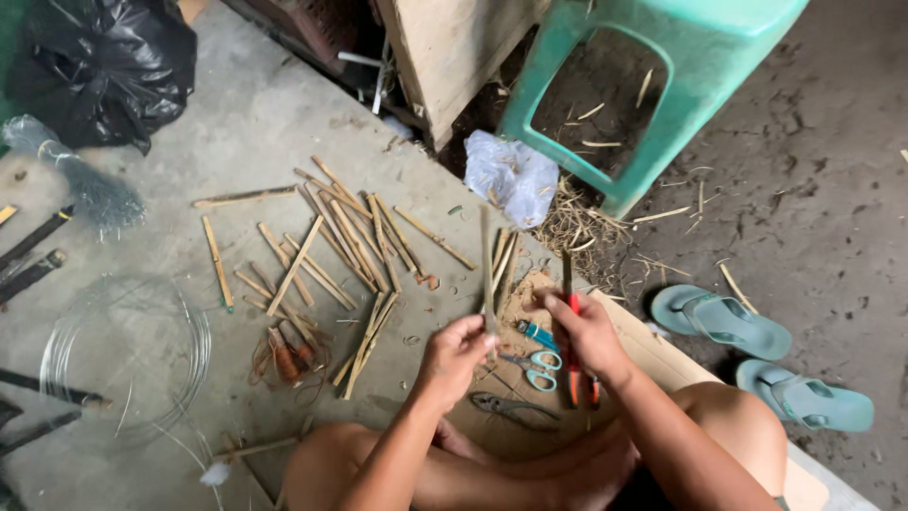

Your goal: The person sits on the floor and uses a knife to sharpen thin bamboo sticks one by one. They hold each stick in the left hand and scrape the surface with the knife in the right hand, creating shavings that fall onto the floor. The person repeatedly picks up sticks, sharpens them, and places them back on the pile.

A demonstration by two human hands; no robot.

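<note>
Lower centre of the frame: left hand (456, 352), fingers pinched shut on a thin bamboo strip (486, 270) held upright. Right hand (588, 333) just beside it, fist wrapped round red-handled pliers (571, 364), jaws up near the strip. Below the hands, on cardboard (653, 350): teal-handled scissors (535, 366). Left of centre on the concrete: scattered bamboo sticks (326, 251). Far left: wire coil (123, 352). Upper right: green plastic stool (700, 66); right edge: two teal sandals (757, 355).
</note>
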